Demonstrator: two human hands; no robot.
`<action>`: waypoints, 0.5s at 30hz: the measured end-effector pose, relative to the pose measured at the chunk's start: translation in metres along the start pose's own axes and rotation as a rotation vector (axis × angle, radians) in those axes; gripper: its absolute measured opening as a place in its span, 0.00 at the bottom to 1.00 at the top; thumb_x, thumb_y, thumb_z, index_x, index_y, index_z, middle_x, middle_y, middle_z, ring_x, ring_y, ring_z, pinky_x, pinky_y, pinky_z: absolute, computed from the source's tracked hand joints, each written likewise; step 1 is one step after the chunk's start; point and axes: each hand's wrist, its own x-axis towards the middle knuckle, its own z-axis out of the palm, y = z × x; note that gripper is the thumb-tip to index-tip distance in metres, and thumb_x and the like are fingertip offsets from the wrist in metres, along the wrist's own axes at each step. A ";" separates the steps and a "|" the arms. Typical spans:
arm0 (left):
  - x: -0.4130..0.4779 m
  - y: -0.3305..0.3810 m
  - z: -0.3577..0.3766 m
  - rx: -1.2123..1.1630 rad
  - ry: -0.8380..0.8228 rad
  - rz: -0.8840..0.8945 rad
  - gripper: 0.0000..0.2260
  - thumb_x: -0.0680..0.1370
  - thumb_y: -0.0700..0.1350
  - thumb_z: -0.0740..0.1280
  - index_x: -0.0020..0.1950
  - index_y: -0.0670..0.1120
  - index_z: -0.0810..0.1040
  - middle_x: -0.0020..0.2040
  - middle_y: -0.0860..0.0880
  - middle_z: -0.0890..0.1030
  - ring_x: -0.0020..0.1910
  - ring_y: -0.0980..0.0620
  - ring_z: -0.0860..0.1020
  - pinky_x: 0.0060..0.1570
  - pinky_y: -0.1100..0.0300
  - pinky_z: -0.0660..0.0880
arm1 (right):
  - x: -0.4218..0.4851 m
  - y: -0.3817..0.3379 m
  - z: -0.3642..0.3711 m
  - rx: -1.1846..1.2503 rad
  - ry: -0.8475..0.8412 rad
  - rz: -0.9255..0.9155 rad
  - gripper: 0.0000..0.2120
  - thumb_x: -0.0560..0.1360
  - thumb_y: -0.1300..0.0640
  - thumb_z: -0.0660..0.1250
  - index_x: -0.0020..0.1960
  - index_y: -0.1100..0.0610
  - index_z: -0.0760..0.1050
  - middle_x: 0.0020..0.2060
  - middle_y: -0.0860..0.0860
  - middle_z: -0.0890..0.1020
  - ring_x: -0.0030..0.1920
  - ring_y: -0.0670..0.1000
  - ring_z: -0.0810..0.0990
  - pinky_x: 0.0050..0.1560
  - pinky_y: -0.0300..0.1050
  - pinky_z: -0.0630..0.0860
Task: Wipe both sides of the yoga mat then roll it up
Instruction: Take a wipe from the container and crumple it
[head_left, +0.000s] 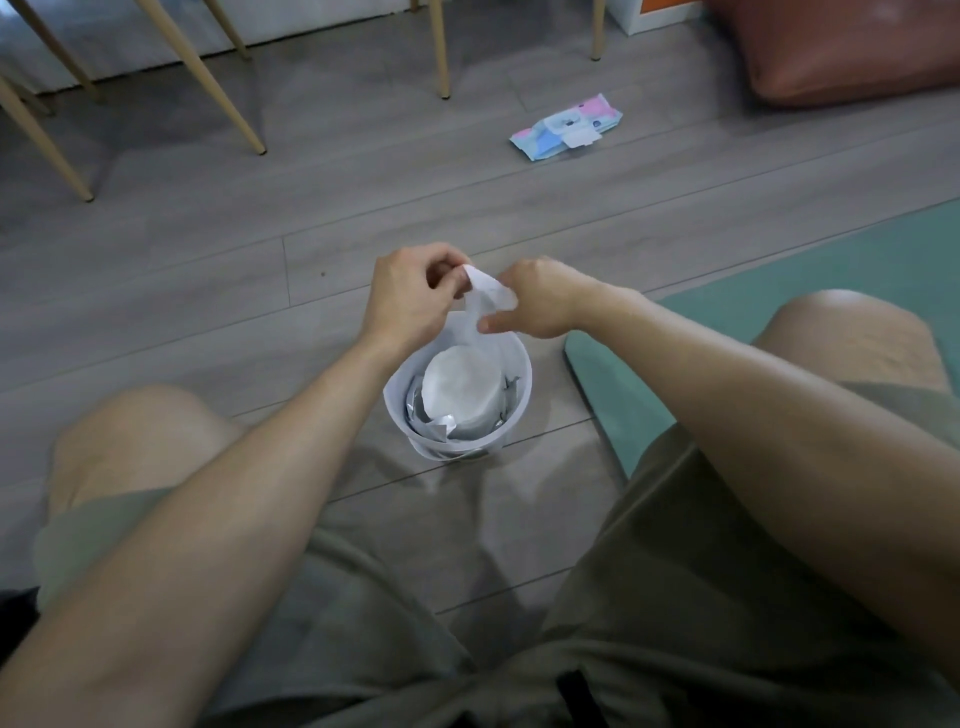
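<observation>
Grey plank floor, chair legs at the back. Both grips are clamped on one wipe — left grip and right grip pinch its top, above the tub between the knees. The mat lies flat on the floor at right, partly under the right leg. The wipe looks limp and tearable — best held by a corner. The mat looks soft, floppy and light; take it by its short edge.

txt readable: none | wipes pack @ 1 o'clock, far side: pink/blue/white print + label flap, lettering too small/blurry to make out
</observation>
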 end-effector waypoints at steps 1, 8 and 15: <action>-0.001 0.002 -0.001 -0.002 -0.016 0.021 0.06 0.79 0.41 0.70 0.47 0.50 0.86 0.38 0.55 0.86 0.40 0.56 0.85 0.48 0.53 0.82 | 0.000 0.000 0.001 -0.076 0.009 -0.007 0.18 0.81 0.41 0.68 0.49 0.57 0.77 0.43 0.52 0.80 0.55 0.61 0.81 0.46 0.48 0.71; -0.013 -0.043 0.009 0.264 -0.308 -0.068 0.14 0.77 0.48 0.77 0.61 0.50 0.81 0.50 0.56 0.84 0.46 0.58 0.82 0.56 0.53 0.80 | -0.011 0.026 -0.029 0.282 0.363 0.122 0.13 0.80 0.52 0.66 0.45 0.61 0.79 0.46 0.56 0.81 0.46 0.59 0.78 0.44 0.51 0.73; -0.027 -0.060 0.048 0.302 -0.430 -0.152 0.26 0.78 0.55 0.76 0.74 0.51 0.76 0.62 0.57 0.82 0.47 0.60 0.80 0.51 0.60 0.73 | -0.035 0.029 -0.021 1.021 0.269 0.257 0.15 0.78 0.53 0.64 0.55 0.63 0.81 0.45 0.57 0.88 0.46 0.55 0.88 0.58 0.58 0.83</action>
